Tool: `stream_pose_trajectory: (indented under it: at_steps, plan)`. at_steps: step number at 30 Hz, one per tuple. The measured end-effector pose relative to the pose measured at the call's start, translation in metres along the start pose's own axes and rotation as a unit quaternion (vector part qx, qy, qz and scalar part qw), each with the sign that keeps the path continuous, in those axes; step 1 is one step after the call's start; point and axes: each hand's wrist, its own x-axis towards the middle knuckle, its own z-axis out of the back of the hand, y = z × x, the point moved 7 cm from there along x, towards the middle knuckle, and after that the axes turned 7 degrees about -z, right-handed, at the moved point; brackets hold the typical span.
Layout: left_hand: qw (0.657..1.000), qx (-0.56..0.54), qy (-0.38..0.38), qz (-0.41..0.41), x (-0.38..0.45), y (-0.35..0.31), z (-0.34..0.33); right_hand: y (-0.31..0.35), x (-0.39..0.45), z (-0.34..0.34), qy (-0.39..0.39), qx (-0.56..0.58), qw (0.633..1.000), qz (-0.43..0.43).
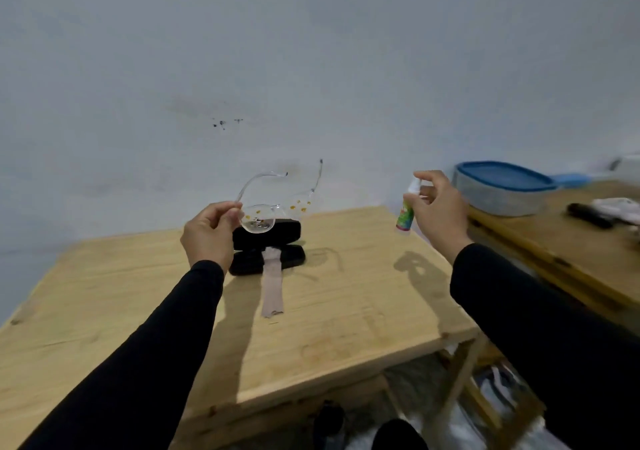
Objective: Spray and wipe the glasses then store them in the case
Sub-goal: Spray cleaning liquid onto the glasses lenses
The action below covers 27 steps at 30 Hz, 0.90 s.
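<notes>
My left hand [210, 233] pinches the clear-framed glasses [273, 207] by the edge of one lens and holds them up above the table, temples unfolded and pointing away. My right hand [438, 210] grips a small white spray bottle [406, 212] with a green label, index finger on the nozzle, which faces the glasses from the right. Under the glasses a black case [266, 250] lies open on the wooden table [346, 311]. A beige cloth strip [272, 285] drapes from the case toward me.
A pale wall stands close behind the table. To the right, a second wooden surface [571, 241] carries a grey container with a blue lid [502, 188] and a dark object. Table legs and floor clutter show at the bottom right.
</notes>
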Motion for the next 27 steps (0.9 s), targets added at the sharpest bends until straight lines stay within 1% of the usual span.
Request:
stream_pose_trajectory:
  at_steps: [4,7,11,15,21,27]
  plan:
    - [0.999,-0.002,0.032,0.011,-0.011,0.005,-0.041,-0.035,0.001,0.054,-0.030,-0.053,0.998,-0.034]
    - [0.998,-0.015,0.055,0.017,-0.020,0.004,-0.065,-0.059,-0.007,0.076,-0.031,-0.093,0.994,-0.052]
    - [0.996,-0.019,0.082,0.018,-0.026,0.009,-0.086,-0.087,-0.021,0.083,-0.009,-0.136,0.988,-0.077]
    - [0.996,-0.014,0.088,0.023,-0.031,0.009,-0.094,-0.103,-0.030,0.085,0.000,-0.168,0.981,-0.097]
    - [0.996,0.000,0.089,0.020,-0.033,0.012,-0.097,-0.123,-0.041,0.085,0.022,-0.166,0.978,-0.122]
    - [0.996,0.008,0.086,0.020,-0.035,0.012,-0.098,-0.126,-0.043,0.083,0.034,-0.168,0.979,-0.106]
